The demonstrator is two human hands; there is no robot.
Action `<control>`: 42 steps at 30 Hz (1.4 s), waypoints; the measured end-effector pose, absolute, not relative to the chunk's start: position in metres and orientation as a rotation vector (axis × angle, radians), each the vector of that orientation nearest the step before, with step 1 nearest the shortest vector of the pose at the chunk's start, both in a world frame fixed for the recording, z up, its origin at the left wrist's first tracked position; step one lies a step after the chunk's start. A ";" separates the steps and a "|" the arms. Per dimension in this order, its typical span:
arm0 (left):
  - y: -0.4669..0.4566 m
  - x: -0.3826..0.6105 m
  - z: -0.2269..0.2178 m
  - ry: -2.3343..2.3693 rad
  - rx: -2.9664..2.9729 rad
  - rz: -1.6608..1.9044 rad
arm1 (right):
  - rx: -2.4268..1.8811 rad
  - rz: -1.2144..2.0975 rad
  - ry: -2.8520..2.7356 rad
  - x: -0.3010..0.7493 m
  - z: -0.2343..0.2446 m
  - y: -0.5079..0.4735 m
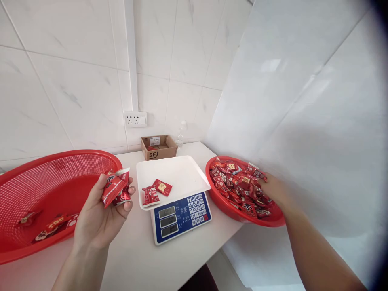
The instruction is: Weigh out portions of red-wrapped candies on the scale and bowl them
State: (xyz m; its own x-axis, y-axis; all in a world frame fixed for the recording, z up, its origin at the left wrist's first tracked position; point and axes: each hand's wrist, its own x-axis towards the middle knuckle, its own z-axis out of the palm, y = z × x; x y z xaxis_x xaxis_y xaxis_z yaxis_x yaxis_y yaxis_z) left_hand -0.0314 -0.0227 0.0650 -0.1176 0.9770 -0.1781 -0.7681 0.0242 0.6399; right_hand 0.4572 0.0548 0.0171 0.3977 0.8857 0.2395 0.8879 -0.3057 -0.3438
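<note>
My left hand [100,214] is raised between the large red basket and the scale, its fingers closed around several red snack packets [116,186]. At the right, my right hand [272,189] reaches over the edge of a round red basket [222,206] heaped with red snack packets [238,184]. Its fingers are bent on a packet at the pile's right side and partly hidden. Between the hands stands a digital scale [182,222] with a white tray [178,171]. Lying on the tray's near left part are a few red packets [163,187].
A large perforated red basket [91,158] at the left holds several packets low inside. Behind the scale are a small cardboard box [162,152] and a clear plastic bottle [181,134]. All stand on a white table [130,258] against a tiled wall with a power socket [135,119].
</note>
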 end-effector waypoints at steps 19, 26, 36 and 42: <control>-0.029 -0.031 0.065 0.582 0.314 1.485 | -1.630 0.972 -1.732 0.231 0.017 0.077; -0.027 -0.034 0.064 0.541 0.295 1.484 | -1.513 1.238 -1.742 0.193 0.014 0.081; -0.025 -0.035 0.062 0.536 0.281 1.476 | -1.432 0.565 -2.269 0.190 0.006 0.083; -0.025 -0.035 0.060 0.529 0.298 1.477 | -1.496 0.406 -2.410 0.189 0.005 0.073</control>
